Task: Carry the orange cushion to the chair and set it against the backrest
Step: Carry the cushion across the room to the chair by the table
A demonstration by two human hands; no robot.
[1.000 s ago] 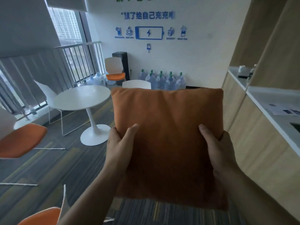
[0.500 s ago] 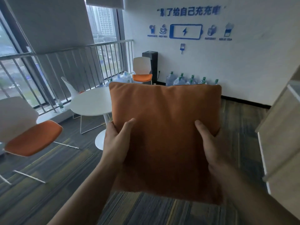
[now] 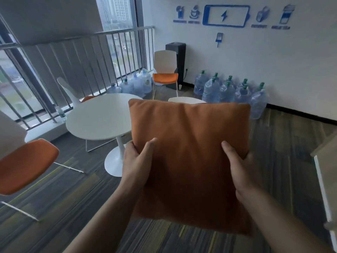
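Cushion (image 3: 189, 157), orange and square, was held upright in the air in the near middle of the scene, gripped at its two side edges. The left hand (image 3: 135, 161) was clamped on the left edge, thumb pressed on the near face and fingers wrapped behind. The right hand (image 3: 238, 167) was clamped likewise on the right edge, thumb on the near face. A round white surface (image 3: 98, 119) on a single pedestal was seen just beyond the cushion to the left. A chair with an orange seat (image 3: 165, 77) and a pale backrest was placed far off by the wall, beside a dark floor unit (image 3: 177, 52). Water bottles (image 3: 229, 90) were clustered on the floor along the far wall to the right. Another orange-seated chair (image 3: 25, 163) was seen at the near left.
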